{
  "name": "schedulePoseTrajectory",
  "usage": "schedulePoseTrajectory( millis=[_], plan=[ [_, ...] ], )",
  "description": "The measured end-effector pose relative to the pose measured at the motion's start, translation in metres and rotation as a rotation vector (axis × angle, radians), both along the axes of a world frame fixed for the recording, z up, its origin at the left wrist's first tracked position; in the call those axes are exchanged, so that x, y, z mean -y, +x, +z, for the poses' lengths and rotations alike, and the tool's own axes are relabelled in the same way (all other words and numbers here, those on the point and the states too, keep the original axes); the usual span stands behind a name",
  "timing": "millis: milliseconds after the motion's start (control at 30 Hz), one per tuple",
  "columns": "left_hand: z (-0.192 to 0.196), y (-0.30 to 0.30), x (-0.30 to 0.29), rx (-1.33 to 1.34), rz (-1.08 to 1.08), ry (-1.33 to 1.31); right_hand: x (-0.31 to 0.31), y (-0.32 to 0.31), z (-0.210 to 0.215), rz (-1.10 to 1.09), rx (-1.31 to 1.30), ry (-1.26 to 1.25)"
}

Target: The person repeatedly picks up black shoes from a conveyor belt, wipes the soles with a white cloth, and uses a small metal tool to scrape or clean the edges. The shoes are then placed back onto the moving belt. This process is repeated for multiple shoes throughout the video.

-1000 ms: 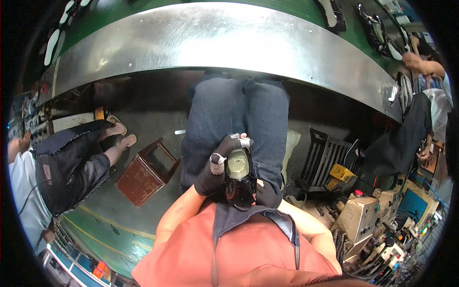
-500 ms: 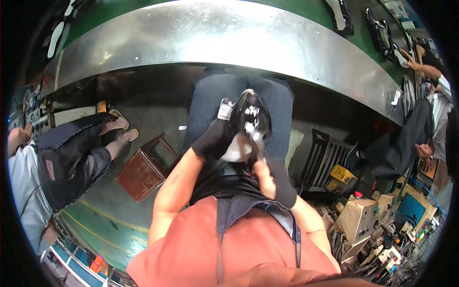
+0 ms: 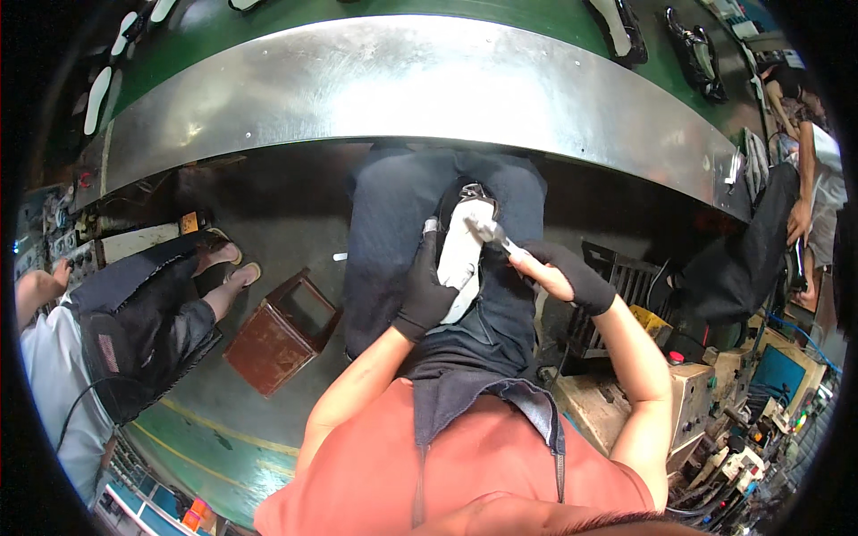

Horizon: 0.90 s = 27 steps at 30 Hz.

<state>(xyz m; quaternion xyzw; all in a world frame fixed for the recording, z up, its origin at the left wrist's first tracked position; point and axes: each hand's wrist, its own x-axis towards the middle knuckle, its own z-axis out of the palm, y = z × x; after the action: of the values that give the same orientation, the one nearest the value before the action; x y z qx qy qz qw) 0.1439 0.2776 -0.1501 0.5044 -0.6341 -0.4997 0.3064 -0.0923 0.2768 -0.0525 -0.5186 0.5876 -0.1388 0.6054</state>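
Note:
On my lap lies a shoe on its last, its pale underside facing up and shiny black upper material gathered at the far toe end. My left hand, in a dark fingerless glove, grips the shoe along its left side. One finger of that hand has a pale wrap at its tip. In my gloved right hand is a metal hammer, its head over the front part of the underside. Whether the head touches the shoe is hard to tell.
A metal-edged bench with a green top runs across ahead, bearing black shoes and pale soles. A brown stool stands left, near a seated person. Another person and machinery are at the right.
The shoe has turned over from its black upper to its pale underside. My right hand has moved farther out and up with the hammer. The person at right has drawn a hand off the bench.

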Motion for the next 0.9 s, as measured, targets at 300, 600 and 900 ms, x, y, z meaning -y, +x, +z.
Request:
schedulePoseTrajectory(
  millis=[300,600,900],
  plan=[
    [-0.019,0.002,0.002,0.01,-0.066,-0.113,0.002,0.013,-0.019,0.395,-0.702,-0.647],
    [-0.006,-0.019,0.04,-0.132,0.06,-0.013,0.025,-0.018,0.008,0.232,0.027,0.442],
    [0.019,-0.013,0.057,-0.007,-0.087,0.342,0.041,0.052,0.124,0.485,-0.343,-0.629]
  ],
)
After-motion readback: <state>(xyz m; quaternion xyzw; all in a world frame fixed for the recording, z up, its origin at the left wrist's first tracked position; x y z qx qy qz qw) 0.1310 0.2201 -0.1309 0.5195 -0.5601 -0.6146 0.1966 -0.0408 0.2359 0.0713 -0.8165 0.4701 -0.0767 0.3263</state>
